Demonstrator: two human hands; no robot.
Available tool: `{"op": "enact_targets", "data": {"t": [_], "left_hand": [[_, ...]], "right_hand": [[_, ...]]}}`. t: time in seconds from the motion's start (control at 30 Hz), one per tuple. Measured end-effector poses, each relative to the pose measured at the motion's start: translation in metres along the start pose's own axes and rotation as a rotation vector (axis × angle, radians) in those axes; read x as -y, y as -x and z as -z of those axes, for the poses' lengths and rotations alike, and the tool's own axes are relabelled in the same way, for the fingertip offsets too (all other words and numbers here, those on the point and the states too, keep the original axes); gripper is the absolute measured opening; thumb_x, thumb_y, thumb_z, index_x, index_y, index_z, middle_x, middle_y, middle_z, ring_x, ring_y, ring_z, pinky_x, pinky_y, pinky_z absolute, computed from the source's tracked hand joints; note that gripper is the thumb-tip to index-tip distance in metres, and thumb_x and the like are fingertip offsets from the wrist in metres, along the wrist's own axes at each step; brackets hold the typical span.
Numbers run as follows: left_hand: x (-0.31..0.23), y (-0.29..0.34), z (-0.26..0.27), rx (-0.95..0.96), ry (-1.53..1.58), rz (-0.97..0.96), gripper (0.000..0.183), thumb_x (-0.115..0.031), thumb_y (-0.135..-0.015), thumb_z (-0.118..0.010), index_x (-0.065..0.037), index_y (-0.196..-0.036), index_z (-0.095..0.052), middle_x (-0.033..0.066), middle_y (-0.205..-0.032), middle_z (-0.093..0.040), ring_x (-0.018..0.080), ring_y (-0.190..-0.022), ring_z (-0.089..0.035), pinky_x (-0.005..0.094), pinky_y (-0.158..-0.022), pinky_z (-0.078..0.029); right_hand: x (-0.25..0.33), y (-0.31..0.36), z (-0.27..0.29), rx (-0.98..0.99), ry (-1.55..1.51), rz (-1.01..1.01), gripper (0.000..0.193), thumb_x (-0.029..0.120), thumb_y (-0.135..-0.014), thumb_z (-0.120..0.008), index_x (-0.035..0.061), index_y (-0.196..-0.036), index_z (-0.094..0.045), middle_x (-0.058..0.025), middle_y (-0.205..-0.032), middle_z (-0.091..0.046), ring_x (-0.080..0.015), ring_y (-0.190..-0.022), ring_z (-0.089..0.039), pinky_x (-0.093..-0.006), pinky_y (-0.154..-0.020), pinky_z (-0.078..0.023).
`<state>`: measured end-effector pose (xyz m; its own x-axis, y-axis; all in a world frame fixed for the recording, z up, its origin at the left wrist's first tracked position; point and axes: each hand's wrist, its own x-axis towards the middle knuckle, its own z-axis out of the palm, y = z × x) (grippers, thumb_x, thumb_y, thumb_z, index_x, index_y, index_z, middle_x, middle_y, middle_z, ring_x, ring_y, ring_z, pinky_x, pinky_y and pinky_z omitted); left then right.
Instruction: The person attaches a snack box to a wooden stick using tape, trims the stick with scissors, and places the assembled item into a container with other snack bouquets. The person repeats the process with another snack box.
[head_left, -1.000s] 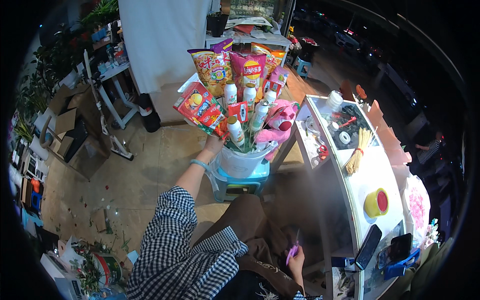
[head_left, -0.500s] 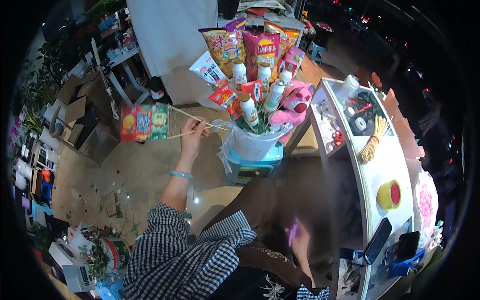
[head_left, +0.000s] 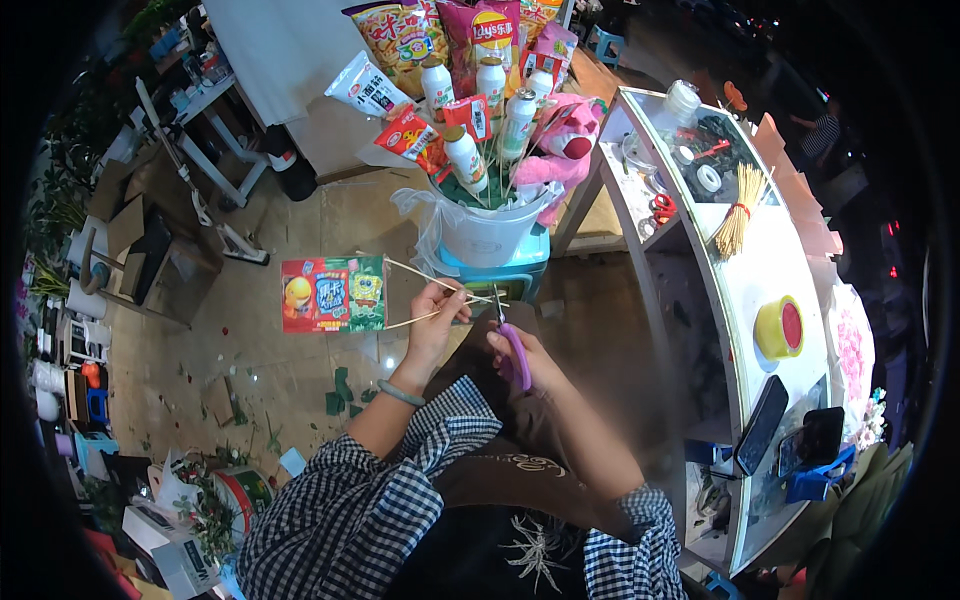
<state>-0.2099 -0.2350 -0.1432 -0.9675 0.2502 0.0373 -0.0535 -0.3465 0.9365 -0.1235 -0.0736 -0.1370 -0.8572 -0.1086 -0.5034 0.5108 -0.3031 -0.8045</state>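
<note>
Pinched in my left hand (head_left: 428, 325) are two thin wooden sticks (head_left: 408, 269), which fan out to a flat red and green snack packet (head_left: 332, 296) on their far ends. The sticks cross at my fingers, and their short ends stick out to the right. My right hand (head_left: 540, 368) grips scissors (head_left: 518, 358) with purple handles. Their blades point up, right at the stick ends; whether they touch is too small to tell. Just beyond stands a translucent bucket (head_left: 480, 235) filled with snack bags, white bottles (head_left: 465, 160) and a pink plush toy (head_left: 555, 165).
The bucket rests on a blue stool (head_left: 515, 278). To the right, a white display counter (head_left: 775, 265) carries a bundle of sticks (head_left: 738, 212), a tape roll (head_left: 779, 328) and a phone (head_left: 760, 425). Cardboard boxes (head_left: 150, 260) stand left; green scraps (head_left: 340, 390) litter the floor.
My right hand has risen from beside my lap, bringing the scissors to the stick ends. My left hand and the packet have come lower and further right, and the view has shifted.
</note>
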Motion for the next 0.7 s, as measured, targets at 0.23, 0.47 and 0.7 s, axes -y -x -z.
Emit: {"op": "enact_targets", "data": {"t": [0.23,0.47,0.7], "left_hand": [[0.007,-0.002,0.023,0.093,-0.031,0.102,0.016,-0.02,-0.097,-0.053,-0.005,-0.103,-0.055,0.0053,-0.09,-0.064,0.004,-0.062,-0.052,0.0178,-0.053,-0.043],[0.017,0.011,0.031,0.059,0.073,0.263,0.015,-0.02,-0.097,-0.054,-0.007,-0.104,-0.055,0.004,-0.088,-0.064,0.0038,-0.062,-0.052,0.0176,-0.053,-0.043],[0.021,0.017,0.029,0.077,0.1,0.303,0.013,-0.019,-0.097,-0.054,-0.007,-0.103,-0.056,0.0034,-0.087,-0.064,0.0041,-0.063,-0.053,0.0177,-0.053,-0.043]], "right_hand": [[-0.029,0.007,0.004,-0.033,0.122,-0.058,0.052,0.027,-0.081,-0.075,-0.0008,-0.12,-0.056,0.0003,-0.071,-0.056,-0.0055,-0.052,-0.048,-0.0205,-0.042,-0.038],[-0.047,0.026,0.006,0.058,-0.145,-0.097,0.042,0.025,-0.085,-0.07,0.0019,-0.118,-0.058,0.0015,-0.072,-0.056,-0.0046,-0.053,-0.048,-0.0199,-0.043,-0.039],[-0.038,0.022,0.001,-0.071,-0.024,-0.11,0.052,0.038,-0.082,-0.073,0.0032,-0.118,-0.059,0.0032,-0.071,-0.055,-0.0047,-0.056,-0.048,-0.0191,-0.047,-0.037]]}}
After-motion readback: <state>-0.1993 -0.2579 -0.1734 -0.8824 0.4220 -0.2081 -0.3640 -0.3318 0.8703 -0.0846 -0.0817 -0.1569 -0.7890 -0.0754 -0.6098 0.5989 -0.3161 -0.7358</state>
